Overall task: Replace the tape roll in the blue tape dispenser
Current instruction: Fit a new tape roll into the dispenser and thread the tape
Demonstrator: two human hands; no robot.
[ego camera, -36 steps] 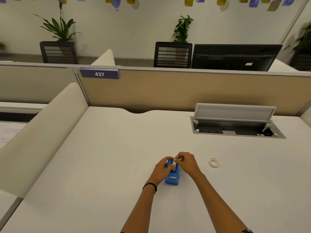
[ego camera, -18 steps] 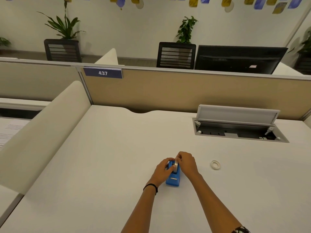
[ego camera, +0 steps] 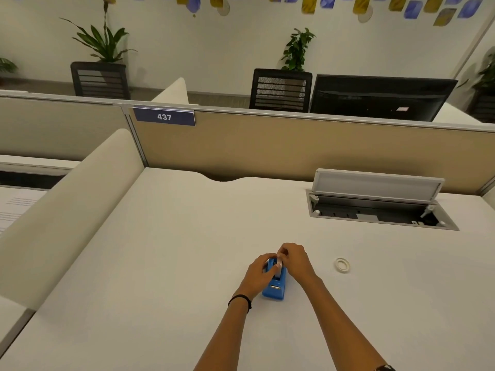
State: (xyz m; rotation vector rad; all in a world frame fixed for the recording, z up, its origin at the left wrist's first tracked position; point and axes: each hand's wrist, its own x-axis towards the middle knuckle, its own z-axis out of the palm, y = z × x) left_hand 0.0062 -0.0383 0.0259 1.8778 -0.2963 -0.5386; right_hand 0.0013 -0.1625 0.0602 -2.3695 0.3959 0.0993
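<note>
Blue tape dispenser (ego camera: 275,290) on white desk (ego camera: 160,263), cutter end toward camera. Left hand (ego camera: 258,274) curled round its left flank, black band on wrist. Right hand (ego camera: 294,261) at 1 o'clock of dispenser, fingertips pinched on tape roll (ego camera: 279,266) seated in top (grip partly hidden). Empty tape core (ego camera: 342,264) lies flat at 3 o'clock, well apart. Open cable hatch (ego camera: 380,207) beyond at 1 o'clock.

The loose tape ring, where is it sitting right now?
In the head view the loose tape ring lies flat on the white desk, right of the right hand and the blue dispenser, apart from both, nearer than the open cable tray.
</note>
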